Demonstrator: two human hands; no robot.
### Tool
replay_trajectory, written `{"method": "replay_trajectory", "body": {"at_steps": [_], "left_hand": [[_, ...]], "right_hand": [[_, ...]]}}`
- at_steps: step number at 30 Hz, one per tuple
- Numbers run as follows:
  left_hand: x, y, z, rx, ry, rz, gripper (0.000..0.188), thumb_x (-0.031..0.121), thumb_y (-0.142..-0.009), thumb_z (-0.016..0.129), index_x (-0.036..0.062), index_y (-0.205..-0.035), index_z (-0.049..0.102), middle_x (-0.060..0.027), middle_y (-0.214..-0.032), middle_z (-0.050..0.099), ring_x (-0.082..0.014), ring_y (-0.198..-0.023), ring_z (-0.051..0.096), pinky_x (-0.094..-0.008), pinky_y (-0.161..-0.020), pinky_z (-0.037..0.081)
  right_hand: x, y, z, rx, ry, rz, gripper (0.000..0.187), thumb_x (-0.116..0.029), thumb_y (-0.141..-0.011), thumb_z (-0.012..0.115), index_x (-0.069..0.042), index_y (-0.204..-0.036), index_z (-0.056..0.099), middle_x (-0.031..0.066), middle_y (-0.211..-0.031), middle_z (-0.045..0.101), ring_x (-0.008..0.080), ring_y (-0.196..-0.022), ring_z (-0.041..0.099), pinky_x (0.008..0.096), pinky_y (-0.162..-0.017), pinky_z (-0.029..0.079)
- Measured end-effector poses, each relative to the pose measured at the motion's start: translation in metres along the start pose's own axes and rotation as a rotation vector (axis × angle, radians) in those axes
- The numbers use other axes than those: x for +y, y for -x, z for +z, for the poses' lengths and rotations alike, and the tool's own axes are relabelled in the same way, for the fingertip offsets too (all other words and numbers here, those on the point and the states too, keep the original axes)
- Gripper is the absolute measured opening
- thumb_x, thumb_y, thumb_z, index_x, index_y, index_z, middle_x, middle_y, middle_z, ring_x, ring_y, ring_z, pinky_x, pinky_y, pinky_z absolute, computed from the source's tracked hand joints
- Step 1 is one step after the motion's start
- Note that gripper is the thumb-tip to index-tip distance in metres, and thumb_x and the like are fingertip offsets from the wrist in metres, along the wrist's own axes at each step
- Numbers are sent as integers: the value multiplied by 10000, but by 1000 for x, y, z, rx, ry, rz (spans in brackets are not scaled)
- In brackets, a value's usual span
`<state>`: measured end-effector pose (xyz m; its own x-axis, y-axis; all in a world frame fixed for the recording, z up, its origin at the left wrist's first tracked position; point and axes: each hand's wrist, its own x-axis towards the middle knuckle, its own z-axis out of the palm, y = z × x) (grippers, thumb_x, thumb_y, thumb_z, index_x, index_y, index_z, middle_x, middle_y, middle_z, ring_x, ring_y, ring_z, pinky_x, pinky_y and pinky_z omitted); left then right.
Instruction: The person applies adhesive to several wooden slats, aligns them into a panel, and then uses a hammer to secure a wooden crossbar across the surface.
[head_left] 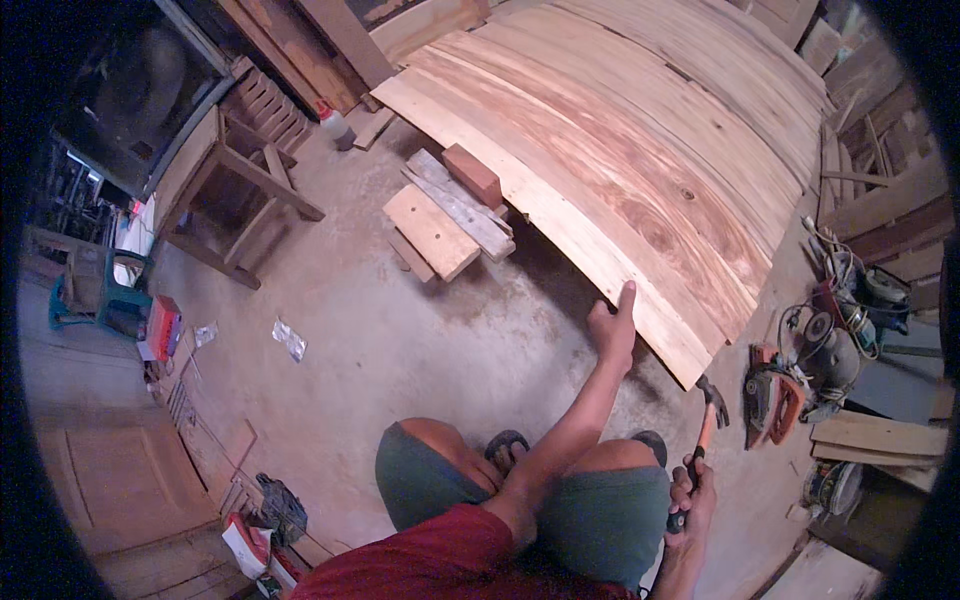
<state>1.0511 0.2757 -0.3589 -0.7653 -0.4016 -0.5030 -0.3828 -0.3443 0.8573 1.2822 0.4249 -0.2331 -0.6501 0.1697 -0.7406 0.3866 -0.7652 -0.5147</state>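
Note:
A wide panel of pale and reddish boards (640, 165) stretches from the middle to the far right, raised off the floor. My left hand (615, 328) grips the near edge of its front board (570, 235). The thumb lies along the top, and the fingers are partly hidden at the edge. In my right hand (695, 500) is a claw hammer (706, 425), held by its dark grip with the orange shaft pointing away from me. The hammer's head is close to the near right corner of the panel; whether they touch I cannot tell.
Wood blocks (432, 228) are stacked left of the panel, with a reddish block (472, 175) beside its edge. Power tools (775, 400) and cords lie on the right. A wooden stool (230, 190), a bottle (336, 125) and a teal plastic chair (95, 290) stand on the left.

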Motion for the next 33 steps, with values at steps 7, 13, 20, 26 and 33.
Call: {"method": "replay_trajectory", "body": {"at_steps": [7, 13, 20, 26, 33], "left_hand": [[-8, -4, 12, 118, 4, 76, 632, 483, -899, 753, -133, -992, 652, -260, -1008, 690, -299, -936, 644, -430, -853, 503], [-2, -8, 24, 76, 74, -26, 531, 392, -935, 738, -123, -1048, 676, -207, -1018, 721, -270, -908, 686, -406, -823, 552], [17, 11, 29, 44, 209, -64, 488, 329, -957, 716, -112, -1156, 652, -165, -1126, 699, -215, -945, 680, -369, -792, 570], [-2, 8, 27, -36, 453, -87, 542, 352, -976, 664, -63, -1312, 575, -158, -1291, 626, -246, -1099, 646, -389, -915, 555], [8, 17, 36, 6, 433, -8, 667, 404, -992, 616, -19, -1473, 432, -165, -1476, 497, -279, -1279, 558, -411, -1028, 506]], "right_hand": [[1, 2, 4, 226, -137, -104, 210, -277, -1063, 480, -87, -1039, 567, -18, -654, 468, 63, -446, 435, 218, -381, 395], [-16, 10, 20, 132, -3, 52, 221, -306, -1064, 486, -89, -1066, 529, -38, -631, 436, 52, -387, 368, 240, -327, 372], [-32, 6, 0, 52, 108, 44, 241, -293, -1068, 454, -74, -1151, 510, -24, -628, 434, 66, -370, 376, 264, -329, 395], [-20, -28, -17, 292, 378, -270, 321, -373, -1076, 462, -66, -1166, 491, 1, -644, 451, 105, -423, 444, 289, -377, 455], [-75, -86, -9, 262, 801, -484, 287, -330, -1046, 553, -46, -1035, 587, 33, -626, 523, 138, -464, 530, 335, -429, 422]]}}
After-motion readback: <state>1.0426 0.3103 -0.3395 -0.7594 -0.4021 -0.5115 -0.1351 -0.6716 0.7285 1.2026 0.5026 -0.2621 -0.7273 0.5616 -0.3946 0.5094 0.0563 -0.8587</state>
